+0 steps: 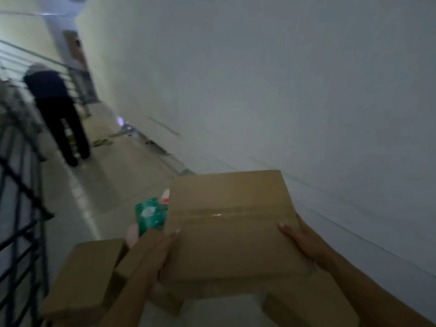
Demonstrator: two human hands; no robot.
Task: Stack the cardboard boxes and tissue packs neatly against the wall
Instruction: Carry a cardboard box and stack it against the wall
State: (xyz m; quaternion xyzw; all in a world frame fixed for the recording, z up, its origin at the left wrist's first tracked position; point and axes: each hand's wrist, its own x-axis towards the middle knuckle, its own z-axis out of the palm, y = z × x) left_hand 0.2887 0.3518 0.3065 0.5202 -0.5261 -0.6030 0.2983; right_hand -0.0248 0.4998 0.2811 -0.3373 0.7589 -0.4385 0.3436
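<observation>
I hold a taped brown cardboard box [232, 223] in the air with both hands, close to the white wall [283, 90] on the right. My left hand [162, 253] grips its left edge, my right hand [299, 241] its right edge. Below it on the floor lie other cardboard boxes: one at the lower left [85, 279], one under my left forearm [132, 258], one at the lower right [306, 305]. A green tissue pack [148, 214] and a red-and-white pack [165, 195] peek out beyond the held box's left edge.
A pale tiled corridor floor [113, 180] runs ahead along the wall. A black metal railing [21, 208] borders the left side. A person in dark clothes [56, 109] stands farther down the corridor, back turned. Scraps and debris [132, 135] lie by the wall's foot.
</observation>
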